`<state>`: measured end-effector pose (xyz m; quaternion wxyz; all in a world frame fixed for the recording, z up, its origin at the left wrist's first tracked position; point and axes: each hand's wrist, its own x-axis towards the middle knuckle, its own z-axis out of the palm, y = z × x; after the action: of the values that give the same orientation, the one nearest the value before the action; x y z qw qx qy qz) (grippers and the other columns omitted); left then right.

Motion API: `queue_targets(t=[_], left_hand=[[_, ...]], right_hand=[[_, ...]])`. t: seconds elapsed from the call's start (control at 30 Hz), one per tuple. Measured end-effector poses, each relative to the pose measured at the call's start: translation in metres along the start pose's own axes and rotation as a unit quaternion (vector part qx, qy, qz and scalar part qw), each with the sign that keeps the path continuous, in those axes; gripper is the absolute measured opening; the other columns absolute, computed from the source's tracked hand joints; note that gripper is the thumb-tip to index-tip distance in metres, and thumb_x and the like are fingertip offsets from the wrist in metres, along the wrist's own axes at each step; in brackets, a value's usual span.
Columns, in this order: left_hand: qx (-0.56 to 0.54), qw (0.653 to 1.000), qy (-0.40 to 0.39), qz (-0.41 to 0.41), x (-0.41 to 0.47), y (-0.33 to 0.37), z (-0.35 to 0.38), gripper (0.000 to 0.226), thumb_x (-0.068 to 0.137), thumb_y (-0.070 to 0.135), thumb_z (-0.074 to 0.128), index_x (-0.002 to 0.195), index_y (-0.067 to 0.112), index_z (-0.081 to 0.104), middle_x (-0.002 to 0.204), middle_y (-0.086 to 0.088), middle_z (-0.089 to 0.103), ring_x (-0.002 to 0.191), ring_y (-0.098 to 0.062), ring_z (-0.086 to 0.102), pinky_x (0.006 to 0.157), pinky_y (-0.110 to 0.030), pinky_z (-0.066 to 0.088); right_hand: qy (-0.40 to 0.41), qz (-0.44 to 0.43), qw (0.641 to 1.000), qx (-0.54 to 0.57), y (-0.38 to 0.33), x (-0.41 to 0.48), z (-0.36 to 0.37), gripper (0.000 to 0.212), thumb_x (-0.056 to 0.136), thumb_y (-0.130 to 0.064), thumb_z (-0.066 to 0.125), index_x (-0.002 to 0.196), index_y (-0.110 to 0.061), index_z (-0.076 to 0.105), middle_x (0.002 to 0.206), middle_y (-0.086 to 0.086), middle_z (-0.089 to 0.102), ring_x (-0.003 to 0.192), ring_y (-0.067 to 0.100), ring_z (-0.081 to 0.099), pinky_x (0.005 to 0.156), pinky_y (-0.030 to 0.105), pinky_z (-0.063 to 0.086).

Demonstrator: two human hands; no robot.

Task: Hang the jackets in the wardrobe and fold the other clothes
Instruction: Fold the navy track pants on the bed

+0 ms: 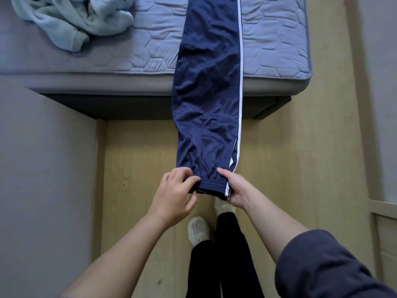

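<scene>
Both hands clamp the cuff end of the navy track pants (208, 93), pulled straight off the mattress (133, 52); we judge the fold not yet begun.

Left of the mattress foot we see a plain grey panel (43, 168). On the mattress's far-left part lies a crumpled pale blue fleece (71, 20), unfolded; whether it's a jacket we can't tell. The pants run across the mattress's right part and over its near edge, legs stacked, white stripe on the right. Below that edge the left hand (174, 190) pinches the cuff (212, 186) on its left side, and the right hand (234, 190) grips its striped right side. No wardrobe or folded pile is in view, so most of the task looks left. Light wood floor (137, 160) in front of the mattress, pale wall (378, 82) to its right.
</scene>
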<state>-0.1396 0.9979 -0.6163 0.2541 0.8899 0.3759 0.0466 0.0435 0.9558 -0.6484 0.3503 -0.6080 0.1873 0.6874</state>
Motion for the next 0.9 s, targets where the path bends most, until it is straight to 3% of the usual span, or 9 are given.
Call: queue_targets(t=[0.07, 0.17, 0.23, 0.3, 0.37, 0.5, 0.67, 0.77, 0.9], left_hand=[[-0.180, 0.952, 0.008, -0.249, 0.003, -0.001, -0.001, 0.039, 0.088, 0.032, 0.052, 0.124, 0.016, 0.055, 0.128, -0.002, 0.047, 0.121, -0.018, 0.044, 0.099, -0.031, 0.034], [-0.443, 0.694, -0.027, -0.566, 0.025, -0.003, -0.001, 0.067, 0.091, 0.053, 0.052, 0.144, 0.017, 0.033, 0.145, -0.007, 0.040, 0.130, -0.026, 0.042, 0.105, -0.043, 0.037], [-0.550, 0.586, -0.095, -0.587, 0.037, -0.003, 0.004, 0.069, 0.089, 0.054, 0.056, 0.142, 0.014, 0.038, 0.138, -0.010, 0.050, 0.121, -0.028, 0.053, 0.096, -0.046, 0.047], [-0.605, 0.552, -0.108, -0.564, 0.044, 0.002, 0.008, 0.045, 0.091, 0.030, 0.063, 0.129, 0.008, 0.053, 0.122, -0.012, 0.064, 0.101, -0.026, 0.064, 0.079, -0.039, 0.055], [-0.575, 0.587, -0.088, -0.563, 0.045, 0.007, 0.014, 0.035, 0.088, 0.013, 0.065, 0.121, 0.004, 0.057, 0.112, -0.013, 0.067, 0.085, -0.023, 0.065, 0.066, -0.034, 0.054], [-0.416, 0.731, -0.009, -0.541, 0.031, 0.018, 0.014, 0.043, 0.084, 0.019, 0.070, 0.116, 0.018, 0.040, 0.112, -0.005, 0.060, 0.083, -0.014, 0.059, 0.059, -0.027, 0.047], [-0.363, 0.859, 0.039, -0.359, 0.005, 0.037, -0.011, 0.063, 0.085, 0.022, 0.069, 0.130, 0.049, 0.035, 0.107, 0.013, 0.065, 0.094, -0.004, 0.064, 0.078, -0.024, 0.052], [-0.368, 0.885, 0.025, -0.282, 0.000, 0.040, -0.029, 0.030, 0.093, 0.012, 0.057, 0.105, 0.039, 0.065, 0.103, 0.025, 0.066, 0.099, 0.000, 0.061, 0.089, -0.027, 0.049], [-0.376, 0.888, -0.069, -0.255, -0.004, 0.036, -0.060, 0.051, 0.090, -0.011, 0.036, 0.104, 0.025, 0.069, 0.108, 0.010, 0.068, 0.103, -0.003, 0.061, 0.097, -0.027, 0.048]], right_hand=[[-0.009, -0.003, 1.000, 0.005, -0.001, -0.002, -0.004, 0.025, 0.095, -0.020, 0.057, 0.112, -0.003, 0.064, 0.095, 0.011, 0.073, 0.071, 0.020, 0.071, 0.057, 0.029, 0.056], [-0.023, -0.008, 1.000, 0.003, -0.004, -0.007, -0.011, 0.020, 0.094, -0.022, 0.060, 0.103, -0.005, 0.066, 0.085, 0.009, 0.075, 0.065, 0.018, 0.072, 0.049, 0.024, 0.053], [-0.040, -0.012, 0.999, -0.003, -0.006, -0.012, -0.016, 0.022, 0.093, -0.023, 0.061, 0.104, -0.004, 0.066, 0.089, 0.010, 0.075, 0.069, 0.019, 0.072, 0.052, 0.025, 0.054], [-0.045, -0.023, 0.999, -0.016, -0.007, -0.013, -0.021, 0.029, 0.092, -0.024, 0.062, 0.111, -0.003, 0.065, 0.102, 0.014, 0.073, 0.084, 0.024, 0.072, 0.067, 0.034, 0.059], [-0.040, -0.037, 0.998, -0.044, -0.004, -0.014, -0.029, 0.033, 0.092, -0.023, 0.062, 0.118, -0.003, 0.062, 0.112, 0.016, 0.069, 0.102, 0.029, 0.067, 0.089, 0.043, 0.054], [0.014, -0.116, 0.981, -0.156, 0.010, -0.024, -0.036, 0.033, 0.092, -0.011, 0.061, 0.124, -0.011, 0.052, 0.120, 0.011, 0.066, 0.104, 0.026, 0.066, 0.095, 0.047, 0.051], [0.029, -0.271, 0.934, -0.230, 0.023, -0.050, -0.038, 0.084, 0.091, -0.011, 0.057, 0.149, -0.044, 0.007, 0.137, -0.021, 0.046, 0.117, 0.000, 0.054, 0.098, 0.023, 0.044], [0.014, -0.309, 0.918, -0.247, 0.018, -0.070, -0.040, 0.051, 0.093, -0.007, 0.053, 0.131, -0.041, 0.051, 0.127, -0.026, 0.055, 0.112, -0.007, 0.055, 0.088, 0.008, 0.044], [-0.028, -0.258, 0.942, -0.214, -0.010, -0.103, -0.043, 0.047, 0.089, 0.003, 0.032, 0.090, -0.019, 0.073, 0.096, 0.004, 0.071, 0.083, 0.013, 0.065, 0.067, 0.022, 0.052]])
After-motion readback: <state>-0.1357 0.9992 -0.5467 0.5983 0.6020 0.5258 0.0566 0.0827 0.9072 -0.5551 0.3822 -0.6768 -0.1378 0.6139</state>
